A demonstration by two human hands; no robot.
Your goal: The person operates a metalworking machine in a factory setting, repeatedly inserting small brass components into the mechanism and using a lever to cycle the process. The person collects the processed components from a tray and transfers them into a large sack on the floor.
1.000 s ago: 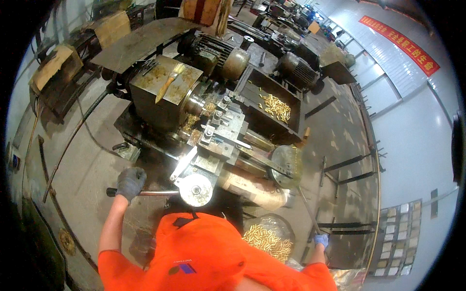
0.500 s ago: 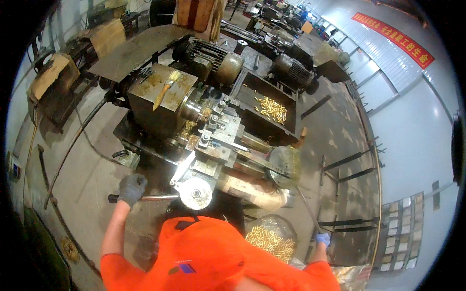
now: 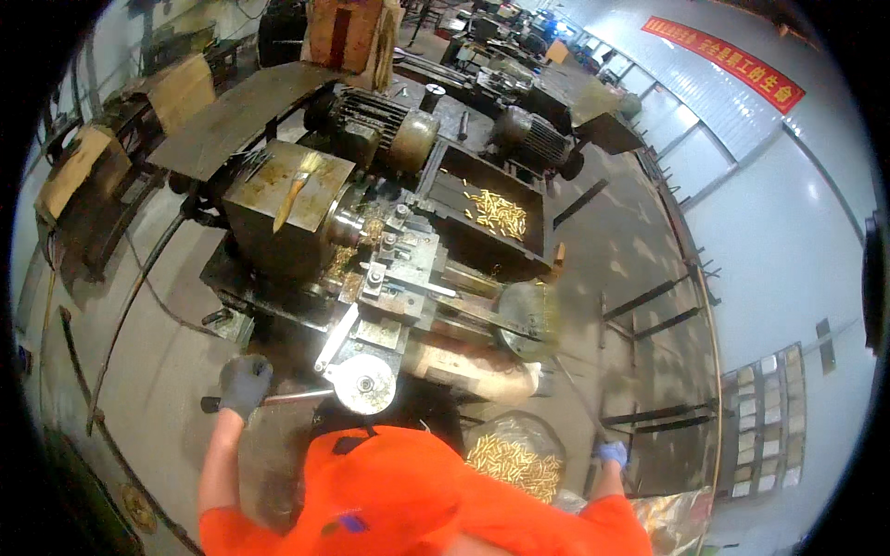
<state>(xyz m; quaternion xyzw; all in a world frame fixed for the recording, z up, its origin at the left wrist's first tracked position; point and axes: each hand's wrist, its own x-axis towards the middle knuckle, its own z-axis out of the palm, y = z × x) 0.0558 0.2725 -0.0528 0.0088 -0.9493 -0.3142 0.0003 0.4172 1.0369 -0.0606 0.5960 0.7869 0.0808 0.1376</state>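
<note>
My left hand (image 3: 246, 385), in a dark grey glove, is closed around a metal lever (image 3: 297, 397) near its black end. That lever runs to the round pale handwheel (image 3: 364, 384) at the front of a small lathe (image 3: 399, 278). Far to the right, my right hand (image 3: 612, 452), in a bluish glove, grips the end of a long thin rod (image 3: 579, 403), which slopes up toward a round plate (image 3: 527, 320) at the lathe's right end. The fingers of this hand are small in view. Brass-coloured chips lie about the chuck (image 3: 345, 225).
A brush (image 3: 297, 192) lies on the headstock (image 3: 287, 185). Behind the slide, a dark tray (image 3: 482, 243) holds small brass-coloured pieces (image 3: 498, 213). More pieces (image 3: 514, 463) fill a lined container by my right side. Motors (image 3: 528, 136) stand behind; metal bars (image 3: 649, 315) jut out at right.
The whole view has shifted and tilted slightly, so the lathe sits a little farther left. Both hands keep their holds on the lever and the rod.
</note>
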